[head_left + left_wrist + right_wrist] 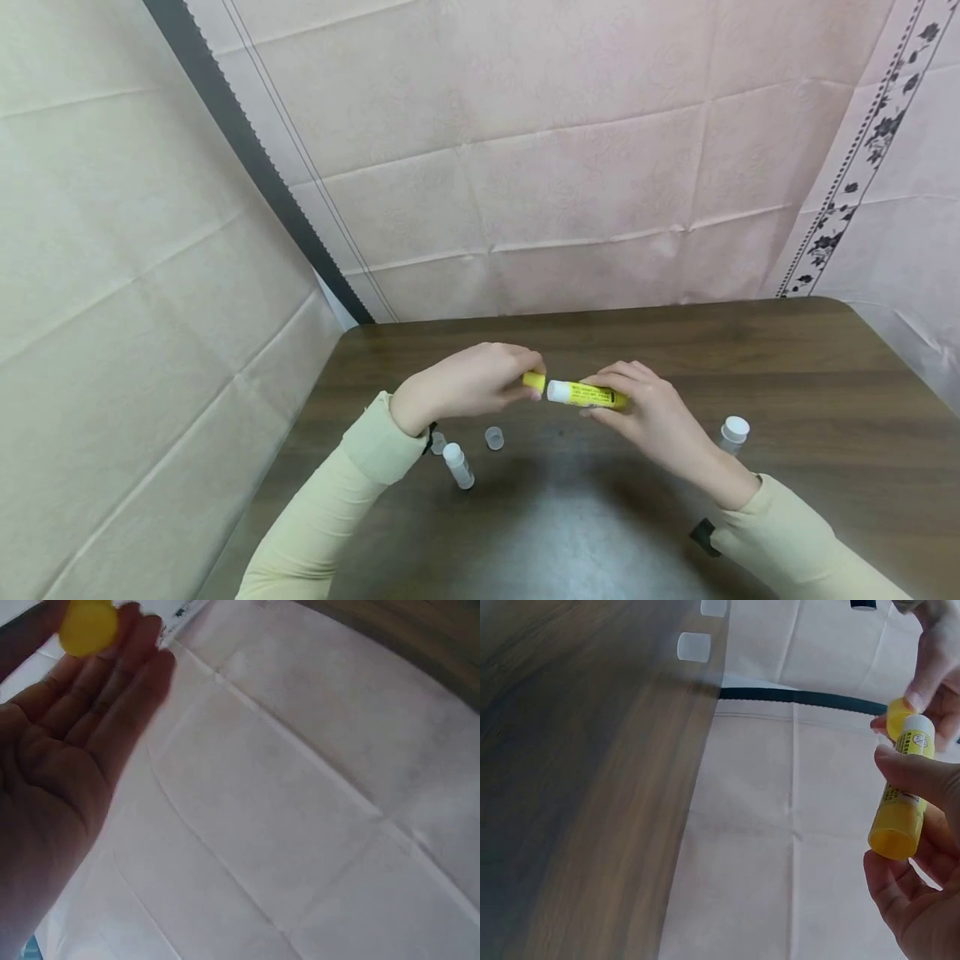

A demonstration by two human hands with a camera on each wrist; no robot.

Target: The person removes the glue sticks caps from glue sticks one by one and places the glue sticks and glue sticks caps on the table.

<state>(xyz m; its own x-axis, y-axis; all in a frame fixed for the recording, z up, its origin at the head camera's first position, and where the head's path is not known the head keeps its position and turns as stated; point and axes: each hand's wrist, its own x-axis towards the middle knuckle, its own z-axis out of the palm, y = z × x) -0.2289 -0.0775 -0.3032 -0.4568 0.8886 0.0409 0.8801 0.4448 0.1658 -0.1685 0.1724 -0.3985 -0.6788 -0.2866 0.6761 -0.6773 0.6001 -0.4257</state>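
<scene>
My left hand (480,379) pinches a small yellow cap (534,382) between thumb and fingers; in the left wrist view the round end of that cap (88,628) shows above the palm. Facing it, my right hand (648,408) grips a yellow glue stick (588,394) by its body, its white end pointing left at the cap. A narrow gap parts cap and white end in the head view. Seen from the right wrist, the glue stick (904,787) lies between thumb and fingers, its yellow base toward the camera.
Below my left wrist a white glue stick (458,467) stands on the brown table (585,533). Near it are two clear caps, one (494,438) beside it and one (438,442) partly behind the wrist. Another white-topped tube (734,432) stands by my right forearm. Pale cloth (562,167) hangs behind the table.
</scene>
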